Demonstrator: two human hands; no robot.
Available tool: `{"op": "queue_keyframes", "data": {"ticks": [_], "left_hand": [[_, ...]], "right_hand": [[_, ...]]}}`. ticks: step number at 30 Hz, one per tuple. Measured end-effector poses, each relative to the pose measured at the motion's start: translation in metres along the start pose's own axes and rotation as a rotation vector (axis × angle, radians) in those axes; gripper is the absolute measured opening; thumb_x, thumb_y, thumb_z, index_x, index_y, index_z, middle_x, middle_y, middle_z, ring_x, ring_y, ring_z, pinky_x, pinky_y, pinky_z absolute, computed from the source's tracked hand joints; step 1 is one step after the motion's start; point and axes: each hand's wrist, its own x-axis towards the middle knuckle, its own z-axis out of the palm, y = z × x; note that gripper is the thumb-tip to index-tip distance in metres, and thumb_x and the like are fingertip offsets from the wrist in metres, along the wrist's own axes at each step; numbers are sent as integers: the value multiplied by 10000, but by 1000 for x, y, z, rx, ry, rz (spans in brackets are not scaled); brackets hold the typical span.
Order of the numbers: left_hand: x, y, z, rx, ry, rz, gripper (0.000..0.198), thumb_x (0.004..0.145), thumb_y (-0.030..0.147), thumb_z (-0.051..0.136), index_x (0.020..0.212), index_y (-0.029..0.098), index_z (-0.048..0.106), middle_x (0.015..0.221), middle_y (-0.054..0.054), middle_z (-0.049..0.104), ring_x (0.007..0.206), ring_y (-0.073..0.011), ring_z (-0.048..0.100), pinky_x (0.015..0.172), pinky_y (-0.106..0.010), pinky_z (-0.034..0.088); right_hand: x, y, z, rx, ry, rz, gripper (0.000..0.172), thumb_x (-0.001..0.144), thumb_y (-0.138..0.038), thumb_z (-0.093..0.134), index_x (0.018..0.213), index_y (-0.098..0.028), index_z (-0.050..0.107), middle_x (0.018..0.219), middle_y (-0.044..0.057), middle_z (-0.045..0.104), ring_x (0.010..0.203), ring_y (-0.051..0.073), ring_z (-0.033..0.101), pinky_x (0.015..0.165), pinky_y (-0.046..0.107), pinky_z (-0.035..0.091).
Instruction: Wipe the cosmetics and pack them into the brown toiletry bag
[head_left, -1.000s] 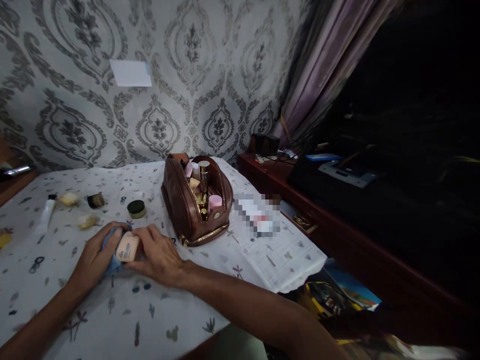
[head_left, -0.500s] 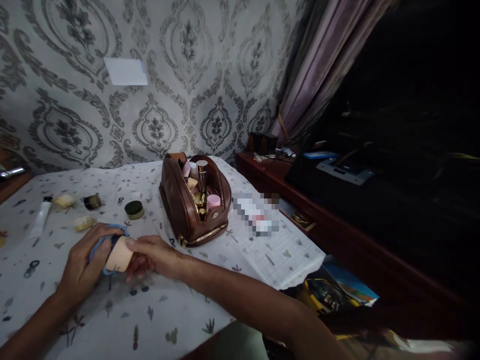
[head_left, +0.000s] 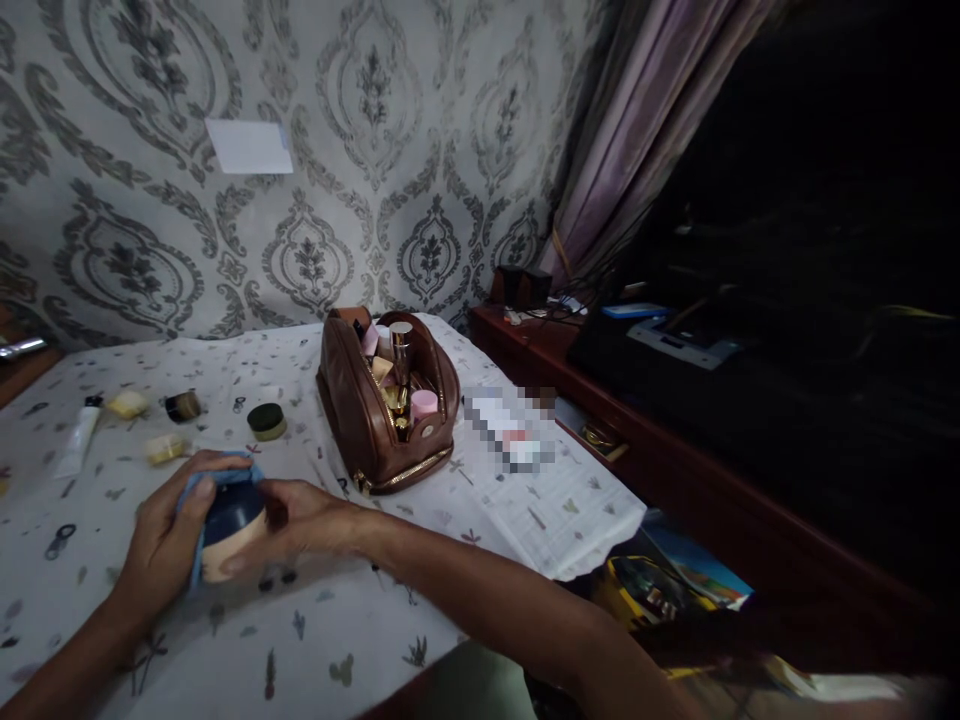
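Observation:
Between my two hands is a jar (head_left: 234, 515) with a dark blue lid and a peach body, tilted so the lid shows. My left hand (head_left: 166, 520) wraps a light blue cloth (head_left: 196, 563) round the jar's far and left sides, thumb on the lid's edge. On the jar's right side my right hand (head_left: 304, 520) is closed, its fingers against the peach body and partly blurred. Just beyond the hands stands a low green jar with a dark lid (head_left: 267, 421). To the right of it is an open brown cosmetic bag (head_left: 352, 410), filled with small bottles and jars.
At the left lie a white tube (head_left: 79, 440), small yellowish containers (head_left: 165, 449) and a dark-topped jar (head_left: 182, 405). A blurred-out white item (head_left: 510, 430) lies right of the bag. Beyond the patterned cloth's right edge stands a dark red cabinet (head_left: 517, 345) with an open drawer.
The jar has turned in my hands: its dark blue lid now faces up into view, where the peach side showed before. My right fingers have shifted lower round it.

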Motion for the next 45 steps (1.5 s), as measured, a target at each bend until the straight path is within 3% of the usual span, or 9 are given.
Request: {"op": "queue_keyframes", "data": {"ticks": [5,10,16,20,26,30,34,39,45], "left_hand": [[-1,1,9,-31,-16,-120,461,969,563,391,1061,215,680,1092,-56,706,1041,-246,653,976,-374,502],[-2,-5,17,-72,-15,-165,573,952,647,367,1222,210,620,1242,-86,679,1194,-268,611,1056,-381,478],[-1,-4,18,-147,-14,-281,652,918,704,393,1242,179,603,1317,-141,642,1255,-300,584,1103,-409,451],[1,0,21,-268,-17,-377,647,910,718,373,1160,187,646,1203,-114,705,1173,-284,636,1068,-409,490],[14,18,23,-194,100,-427,521,903,665,448,978,215,699,971,-62,750,1000,-270,685,904,-377,568],[37,38,25,-211,104,-376,446,866,625,543,917,205,684,951,-56,732,942,-250,679,816,-321,567],[69,65,32,-284,-13,-240,389,895,561,551,949,190,654,954,-44,696,826,-192,649,726,-260,533],[128,91,48,-30,-142,6,369,915,515,516,1013,191,662,967,-33,706,876,-208,640,803,-282,507],[193,86,89,425,-342,345,425,899,263,375,1205,186,660,1191,-74,699,1104,-259,633,979,-371,480]], "right_hand": [[-1,1,2,-113,183,-152,735,393,-365,966,1041,-220,650,973,-25,656,927,167,622,945,324,489],[-1,-3,5,-207,384,-321,820,362,-474,955,1076,-210,649,953,-18,668,910,180,627,892,318,504],[-1,0,2,-572,561,-492,799,521,-465,937,1216,-214,634,1130,65,654,1101,236,590,976,358,469],[-1,-1,1,-796,597,-575,771,524,-390,956,1210,-227,643,1133,70,596,1169,264,535,1015,397,458],[-15,-19,11,-795,553,-480,835,594,-383,921,1328,-235,552,1210,87,571,1196,273,562,1017,410,484],[-39,-44,14,-761,506,-550,828,678,-366,868,1402,-252,481,1321,102,561,1277,266,538,1094,415,433],[-69,-71,7,-725,548,-630,704,682,-373,856,1301,-238,548,1235,85,595,1180,252,582,1045,403,465],[-97,-90,-3,-372,470,-516,610,659,-398,855,1162,-225,557,1100,52,634,1009,218,633,893,360,542],[-113,-94,-12,-241,441,-479,660,602,-412,888,1150,-254,556,1091,27,629,973,199,643,867,347,558]]}}
